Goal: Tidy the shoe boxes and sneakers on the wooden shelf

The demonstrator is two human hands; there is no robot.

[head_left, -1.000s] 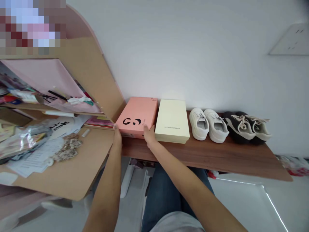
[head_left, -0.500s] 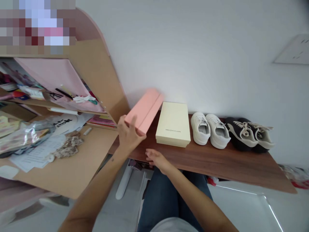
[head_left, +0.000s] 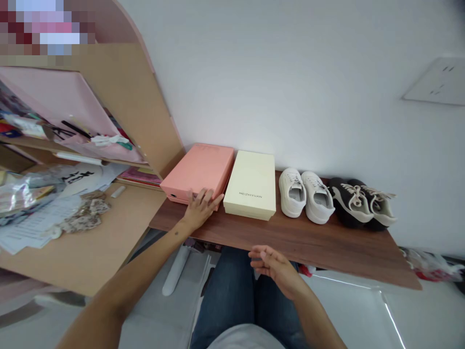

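Observation:
A pink shoebox (head_left: pixel 201 169) lies flat at the left end of the brown wooden bench, against the wall. My left hand (head_left: pixel 199 208) rests on its front right corner, the fingers spread over the lid's edge and the thumb out to the right. Close beside it is a cream shoebox (head_left: pixel 252 179) with dark lettering on its lid. My right hand (head_left: pixel 274 266) hovers over my lap at the bench's front edge, fingers loosely bent and apart, holding nothing. Right of the boxes stand a pair of white sneakers (head_left: pixel 305 196) and a pair of black-and-beige shoes (head_left: pixel 358 203).
To the left is a desk (head_left: pixel 119 232) with papers, plastic bags and a patterned cloth scrunchie (head_left: pixel 85 213). The desk's upright side panel (head_left: pixel 145 106) rises next to the pink box. A wall socket (head_left: pixel 436 82) is at upper right. The wooden bench (head_left: pixel 308 247) runs along the wall.
The pink shoebox went from tilted up in my left hand to lying flat on the bench, left of the cream box. My right hand moved right and toward me.

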